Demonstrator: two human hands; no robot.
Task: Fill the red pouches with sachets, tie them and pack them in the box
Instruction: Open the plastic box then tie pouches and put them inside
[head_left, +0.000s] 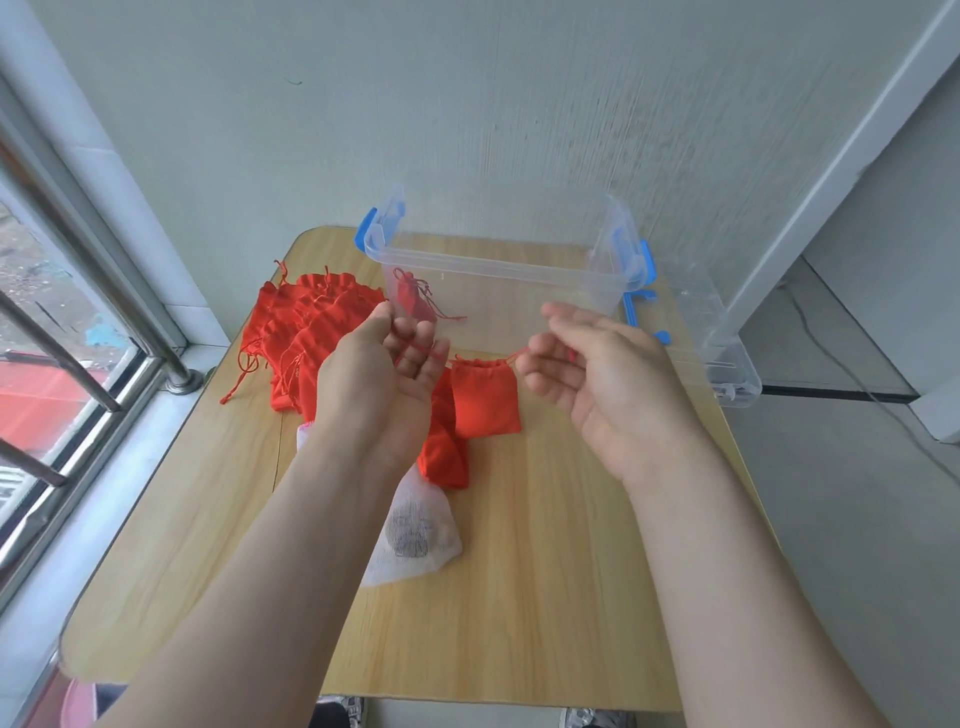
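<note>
The red pouch you are working on hangs by its drawstring just in front of the box, on the side nearest you, with its mouth gathered closed. Your left hand has 1 end of the cord looped over its curled fingers. Your right hand takes the other end between its fingers, so both hands are grasping the drawstring, which runs level between them. Inside the box, at its left end, lies 1 tied pouch. A heap of red pouches sits just left of the box. Nearer to you than the box, partly under your left forearm, a white sachet rests on the table. The clear lid lies right of the box.
</note>
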